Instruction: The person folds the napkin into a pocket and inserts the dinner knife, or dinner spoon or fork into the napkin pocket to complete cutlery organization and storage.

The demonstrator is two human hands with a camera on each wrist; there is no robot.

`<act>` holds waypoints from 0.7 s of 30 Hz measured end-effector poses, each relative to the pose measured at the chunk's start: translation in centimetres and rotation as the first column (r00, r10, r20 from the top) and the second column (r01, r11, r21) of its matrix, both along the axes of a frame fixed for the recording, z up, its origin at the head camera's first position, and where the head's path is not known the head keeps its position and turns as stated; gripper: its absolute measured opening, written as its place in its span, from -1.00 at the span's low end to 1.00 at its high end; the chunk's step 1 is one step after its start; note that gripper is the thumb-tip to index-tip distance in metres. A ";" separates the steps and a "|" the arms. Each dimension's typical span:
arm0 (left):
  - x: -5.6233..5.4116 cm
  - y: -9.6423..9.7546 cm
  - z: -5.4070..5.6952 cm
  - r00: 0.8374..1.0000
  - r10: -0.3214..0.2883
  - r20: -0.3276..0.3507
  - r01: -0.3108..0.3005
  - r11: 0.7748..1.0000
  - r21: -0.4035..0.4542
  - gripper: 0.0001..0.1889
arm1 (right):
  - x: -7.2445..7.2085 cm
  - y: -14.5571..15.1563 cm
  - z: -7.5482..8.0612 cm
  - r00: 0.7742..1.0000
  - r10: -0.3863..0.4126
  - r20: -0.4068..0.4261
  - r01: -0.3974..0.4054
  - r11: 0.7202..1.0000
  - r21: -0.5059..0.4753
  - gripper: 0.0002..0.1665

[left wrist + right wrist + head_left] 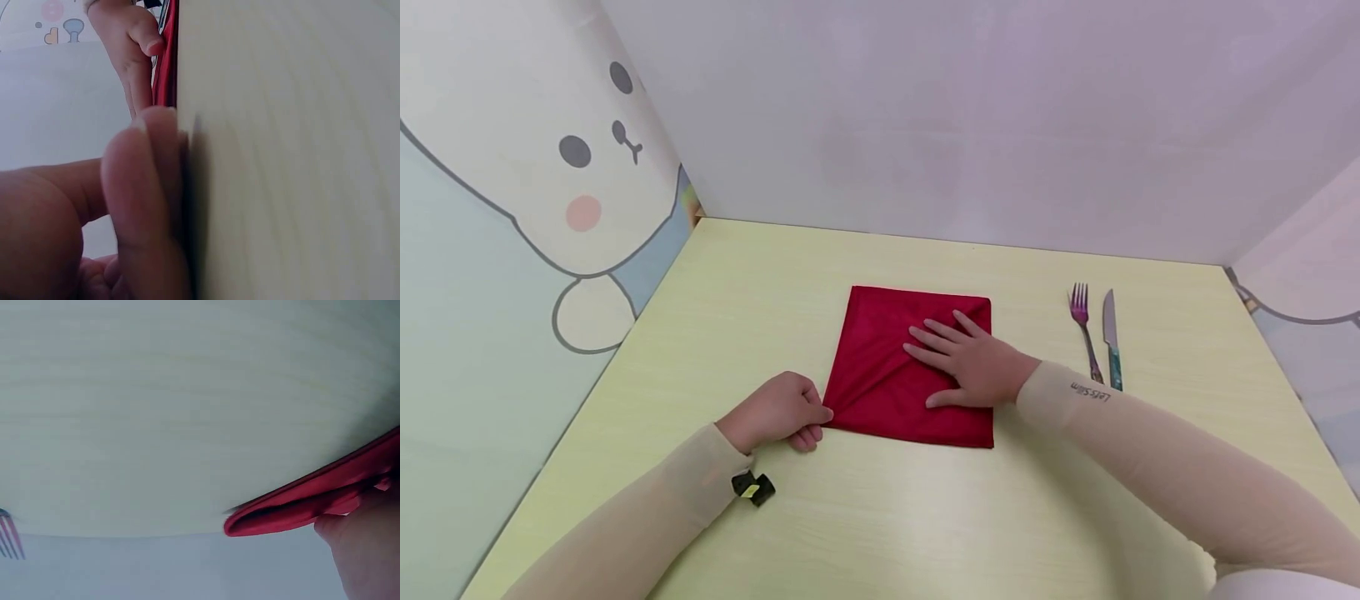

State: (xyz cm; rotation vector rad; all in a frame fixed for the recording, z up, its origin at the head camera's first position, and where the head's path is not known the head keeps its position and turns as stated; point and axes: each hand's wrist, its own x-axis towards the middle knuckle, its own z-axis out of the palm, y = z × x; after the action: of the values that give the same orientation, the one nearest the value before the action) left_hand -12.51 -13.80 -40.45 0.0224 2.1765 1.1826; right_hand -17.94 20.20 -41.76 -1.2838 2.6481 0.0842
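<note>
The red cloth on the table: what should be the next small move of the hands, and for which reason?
Probably the right hand should gently smooth the red cloth toward its far right corner. A slanting crease runs from the near left corner, pinched by the left hand, toward the right hand's spread fingers; the held corner may limit slipping.

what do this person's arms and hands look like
The left hand and right hand are bare. The left sleeve and right sleeve are beige and close-fitting; the right has dark lettering near its end, reading "Let's Slim". A black gadget with a yellow patch sits at the left wrist.
</note>
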 end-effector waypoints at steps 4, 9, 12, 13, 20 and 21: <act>0.0 -0.1 -0.1 1.000 0.000 0.004 0.000 1.000 0.000 -0.80 | -0.9 1.6 0.2 0.998 -0.056 0.018 0.056 0.998 -0.014 0.11; -0.1 -0.1 -0.3 1.000 0.001 0.008 -0.001 1.000 0.000 -0.79 | -1.8 3.6 -0.2 0.993 -0.116 0.008 0.116 0.993 -0.016 0.11; -0.1 -0.2 -0.3 1.000 0.000 0.006 0.000 1.000 0.000 -0.79 | -2.4 4.7 -0.2 0.988 -0.153 -0.011 0.153 0.988 -0.018 0.10; -0.1 -0.2 -0.3 1.000 0.000 0.004 0.000 1.000 0.001 -0.79 | -2.5 5.0 -0.2 0.986 -0.166 -0.016 0.166 0.986 -0.022 0.10; 0.0 -0.1 -0.2 1.000 0.002 0.006 -0.002 1.000 0.005 -0.80 | -3.1 6.4 -0.3 0.978 -0.208 -0.009 0.208 0.978 -0.009 0.09; 0.0 -0.1 -0.2 1.000 0.002 0.007 -0.002 1.000 0.006 -0.79 | -3.1 6.4 -0.3 0.978 -0.208 -0.005 0.208 0.978 -0.010 0.09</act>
State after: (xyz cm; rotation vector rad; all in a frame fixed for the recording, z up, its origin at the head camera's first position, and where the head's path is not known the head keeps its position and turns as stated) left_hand -12.50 -13.89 -40.63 0.0183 2.1673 1.1881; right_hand -21.09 26.61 -42.11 -1.0022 2.7724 0.0447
